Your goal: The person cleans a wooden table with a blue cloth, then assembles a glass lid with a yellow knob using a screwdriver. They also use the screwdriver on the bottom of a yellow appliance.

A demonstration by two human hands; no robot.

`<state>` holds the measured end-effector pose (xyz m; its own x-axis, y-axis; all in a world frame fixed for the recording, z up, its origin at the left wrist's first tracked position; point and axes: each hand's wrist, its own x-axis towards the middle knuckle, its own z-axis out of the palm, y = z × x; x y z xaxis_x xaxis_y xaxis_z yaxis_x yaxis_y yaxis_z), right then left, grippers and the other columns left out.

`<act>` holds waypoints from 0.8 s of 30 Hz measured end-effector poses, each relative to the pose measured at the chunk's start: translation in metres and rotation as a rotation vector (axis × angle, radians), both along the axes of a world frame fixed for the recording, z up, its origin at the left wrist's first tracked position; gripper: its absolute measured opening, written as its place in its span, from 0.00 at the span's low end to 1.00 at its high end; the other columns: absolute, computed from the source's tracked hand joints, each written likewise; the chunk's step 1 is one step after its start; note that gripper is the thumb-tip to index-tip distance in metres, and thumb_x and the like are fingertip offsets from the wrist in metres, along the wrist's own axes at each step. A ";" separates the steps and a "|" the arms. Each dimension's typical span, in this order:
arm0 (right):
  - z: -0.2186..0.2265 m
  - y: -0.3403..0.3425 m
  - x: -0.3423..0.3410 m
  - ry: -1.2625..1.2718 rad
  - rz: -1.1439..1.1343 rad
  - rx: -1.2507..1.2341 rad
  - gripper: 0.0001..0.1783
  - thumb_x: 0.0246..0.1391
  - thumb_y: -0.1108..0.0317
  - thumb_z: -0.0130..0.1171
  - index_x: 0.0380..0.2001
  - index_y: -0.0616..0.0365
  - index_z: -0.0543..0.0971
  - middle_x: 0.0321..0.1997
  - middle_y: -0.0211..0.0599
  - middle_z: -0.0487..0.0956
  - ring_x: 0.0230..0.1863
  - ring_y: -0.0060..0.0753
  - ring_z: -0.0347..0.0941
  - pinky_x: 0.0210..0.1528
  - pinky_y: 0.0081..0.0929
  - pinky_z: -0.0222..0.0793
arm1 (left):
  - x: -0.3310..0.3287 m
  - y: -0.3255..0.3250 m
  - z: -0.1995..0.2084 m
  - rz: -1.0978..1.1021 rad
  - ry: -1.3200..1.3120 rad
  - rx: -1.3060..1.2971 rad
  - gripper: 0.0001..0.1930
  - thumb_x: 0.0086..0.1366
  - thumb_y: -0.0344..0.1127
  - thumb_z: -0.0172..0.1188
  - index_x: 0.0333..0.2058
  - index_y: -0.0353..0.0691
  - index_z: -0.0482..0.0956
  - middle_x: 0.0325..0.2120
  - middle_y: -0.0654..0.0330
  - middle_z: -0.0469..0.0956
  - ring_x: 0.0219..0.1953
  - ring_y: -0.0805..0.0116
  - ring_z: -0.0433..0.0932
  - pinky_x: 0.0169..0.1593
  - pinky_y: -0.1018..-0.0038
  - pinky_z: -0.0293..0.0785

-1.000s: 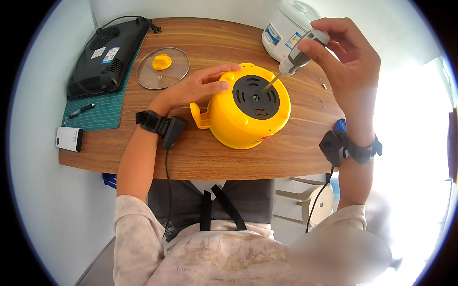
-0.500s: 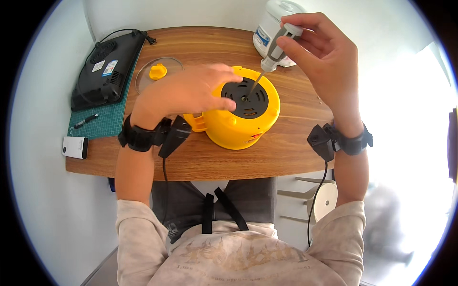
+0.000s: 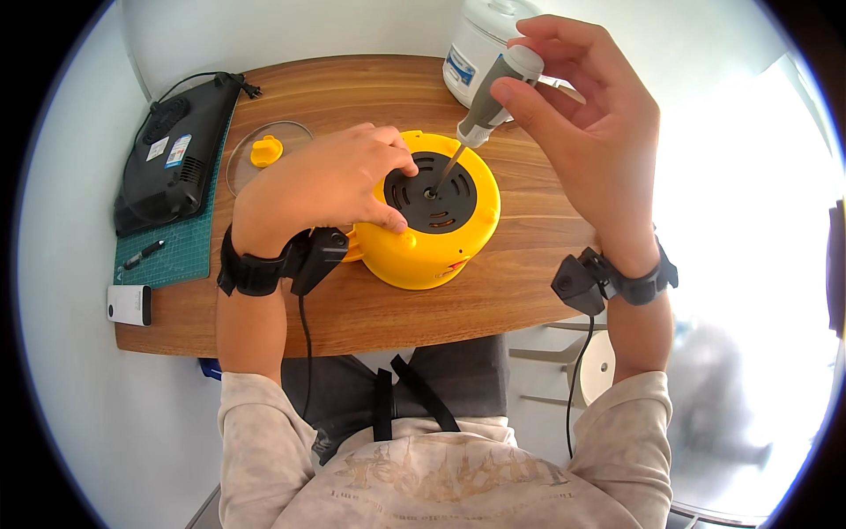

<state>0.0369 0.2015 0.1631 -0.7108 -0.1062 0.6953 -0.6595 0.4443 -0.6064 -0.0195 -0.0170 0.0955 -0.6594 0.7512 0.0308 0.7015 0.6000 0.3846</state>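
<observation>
A yellow electric pot (image 3: 480, 219) sits upside down on the table, its round black slotted base plate (image 3: 445, 216) facing up. My left hand (image 3: 339, 172) grips its left side, with the thumb and fingers spread across the rim and onto the plate's edge. Between the thumb and fingers of my right hand (image 3: 590, 123) is the handle of a grey and white screwdriver (image 3: 489, 101). The screwdriver leans to the right, and its tip reaches the screw hole in the middle of the plate. Part of the pot's yellow handle (image 3: 354, 247) shows beside my left wrist.
On the left, a black flat appliance (image 3: 172, 150) with a cord lies on a green cutting mat (image 3: 189, 247), along with a pen (image 3: 144, 255). A white power bank (image 3: 129, 305) is at the table's edge. Behind are a glass lid (image 3: 266, 152) and a white rice cooker (image 3: 458, 66).
My left hand has settled from hovering over the pot to gripping its rim. The screwdriver's handle has turned in my right hand, with its tip still at the plate's centre. The view has shifted slightly.
</observation>
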 end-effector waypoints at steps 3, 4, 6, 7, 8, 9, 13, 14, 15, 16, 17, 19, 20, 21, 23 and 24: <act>0.001 0.006 0.001 -0.054 0.016 0.061 0.18 0.54 0.80 0.66 0.49 0.65 0.79 0.47 0.40 0.81 0.51 0.30 0.78 0.52 0.28 0.82 | -0.004 -0.003 -0.012 -0.008 -0.008 0.077 0.35 0.50 0.46 0.75 0.56 0.37 0.76 0.60 0.53 0.69 0.64 0.56 0.68 0.66 0.66 0.64; 0.001 0.008 0.000 -0.038 0.011 0.088 0.17 0.54 0.80 0.66 0.49 0.65 0.79 0.47 0.40 0.81 0.51 0.30 0.78 0.52 0.28 0.82 | -0.004 -0.003 -0.016 -0.007 0.016 0.090 0.36 0.53 0.46 0.74 0.59 0.38 0.73 0.62 0.52 0.67 0.65 0.55 0.66 0.67 0.66 0.63; 0.001 0.009 -0.001 -0.002 0.002 0.140 0.17 0.54 0.80 0.66 0.48 0.66 0.79 0.47 0.40 0.81 0.51 0.30 0.78 0.53 0.28 0.81 | -0.003 -0.004 -0.019 -0.004 0.069 0.112 0.38 0.58 0.47 0.70 0.64 0.39 0.67 0.67 0.51 0.62 0.67 0.54 0.64 0.68 0.66 0.61; 0.001 0.008 -0.002 -0.006 0.008 0.134 0.17 0.54 0.80 0.66 0.48 0.66 0.78 0.47 0.40 0.81 0.51 0.30 0.78 0.54 0.27 0.81 | -0.003 -0.002 -0.018 0.021 -0.012 0.084 0.38 0.61 0.47 0.67 0.66 0.39 0.64 0.68 0.50 0.60 0.68 0.53 0.63 0.68 0.65 0.61; 0.000 0.007 -0.002 -0.010 0.013 0.127 0.17 0.54 0.80 0.66 0.48 0.66 0.78 0.47 0.40 0.81 0.51 0.30 0.78 0.54 0.27 0.81 | -0.004 0.001 -0.015 0.045 -0.093 0.057 0.37 0.64 0.47 0.64 0.67 0.40 0.61 0.69 0.50 0.58 0.68 0.53 0.63 0.69 0.65 0.61; 0.001 0.006 -0.002 -0.011 0.020 0.119 0.17 0.54 0.80 0.66 0.48 0.66 0.78 0.47 0.40 0.81 0.51 0.30 0.78 0.54 0.27 0.80 | -0.005 0.001 -0.011 0.072 -0.171 0.028 0.37 0.67 0.48 0.60 0.69 0.40 0.58 0.70 0.50 0.57 0.69 0.52 0.62 0.69 0.65 0.61; 0.002 0.001 0.000 -0.048 0.018 0.083 0.17 0.55 0.80 0.66 0.49 0.66 0.79 0.47 0.40 0.81 0.50 0.30 0.78 0.54 0.27 0.80 | -0.027 -0.004 -0.035 0.058 -0.154 0.200 0.33 0.73 0.49 0.52 0.70 0.41 0.56 0.69 0.49 0.60 0.68 0.53 0.64 0.68 0.66 0.61; 0.002 0.000 0.000 -0.050 0.015 0.077 0.17 0.55 0.80 0.66 0.49 0.66 0.79 0.46 0.40 0.81 0.50 0.30 0.79 0.54 0.27 0.80 | -0.033 -0.002 -0.036 0.078 -0.180 0.202 0.33 0.73 0.49 0.51 0.70 0.42 0.56 0.68 0.49 0.61 0.68 0.53 0.64 0.68 0.66 0.61; 0.001 0.001 0.000 -0.053 0.013 0.072 0.17 0.55 0.80 0.66 0.49 0.66 0.79 0.46 0.40 0.81 0.50 0.30 0.79 0.54 0.27 0.80 | -0.034 0.002 -0.034 0.097 -0.208 0.204 0.33 0.74 0.50 0.51 0.70 0.42 0.55 0.68 0.49 0.62 0.67 0.53 0.65 0.68 0.66 0.61; 0.000 0.001 0.000 -0.040 0.009 0.080 0.17 0.55 0.80 0.66 0.49 0.65 0.79 0.46 0.40 0.81 0.49 0.30 0.79 0.54 0.27 0.80 | -0.034 0.004 -0.032 0.122 -0.237 0.179 0.33 0.74 0.50 0.51 0.71 0.42 0.54 0.67 0.49 0.63 0.67 0.53 0.65 0.68 0.66 0.61; -0.002 0.002 0.000 -0.027 0.005 0.089 0.17 0.55 0.80 0.66 0.49 0.65 0.79 0.46 0.40 0.81 0.49 0.30 0.79 0.54 0.27 0.81 | -0.034 0.007 -0.029 0.147 -0.266 0.152 0.34 0.74 0.50 0.50 0.71 0.42 0.53 0.67 0.48 0.64 0.67 0.53 0.65 0.68 0.66 0.61; -0.004 0.004 -0.001 -0.024 0.008 0.084 0.18 0.55 0.79 0.66 0.49 0.65 0.79 0.46 0.40 0.81 0.49 0.29 0.79 0.53 0.27 0.81 | -0.034 0.010 -0.027 0.157 -0.295 0.106 0.35 0.74 0.50 0.50 0.72 0.43 0.51 0.67 0.48 0.64 0.67 0.53 0.65 0.68 0.66 0.60; -0.005 0.006 -0.002 -0.034 0.019 0.069 0.18 0.54 0.79 0.67 0.49 0.65 0.79 0.46 0.39 0.81 0.50 0.29 0.79 0.53 0.28 0.81 | -0.033 0.010 -0.028 0.145 -0.294 0.085 0.35 0.74 0.50 0.50 0.72 0.43 0.49 0.68 0.48 0.63 0.67 0.53 0.65 0.69 0.66 0.60; -0.005 0.007 -0.002 -0.044 0.025 0.055 0.19 0.54 0.79 0.67 0.49 0.65 0.79 0.46 0.39 0.81 0.50 0.29 0.78 0.52 0.28 0.82 | -0.033 0.011 -0.029 0.130 -0.293 0.064 0.36 0.74 0.50 0.50 0.73 0.43 0.48 0.68 0.48 0.62 0.68 0.53 0.65 0.69 0.65 0.59; -0.007 0.005 -0.002 0.019 0.033 0.075 0.20 0.53 0.79 0.69 0.50 0.64 0.78 0.46 0.38 0.81 0.51 0.29 0.78 0.51 0.28 0.82 | -0.034 0.012 -0.034 0.099 -0.303 0.098 0.36 0.74 0.49 0.50 0.73 0.44 0.46 0.70 0.49 0.59 0.69 0.53 0.62 0.70 0.66 0.57; -0.008 0.003 -0.004 0.049 0.044 0.082 0.21 0.52 0.78 0.69 0.50 0.64 0.78 0.47 0.38 0.81 0.51 0.29 0.78 0.51 0.28 0.82 | -0.035 0.010 -0.038 0.091 -0.308 0.114 0.37 0.74 0.49 0.50 0.73 0.44 0.45 0.70 0.49 0.58 0.70 0.53 0.61 0.71 0.66 0.56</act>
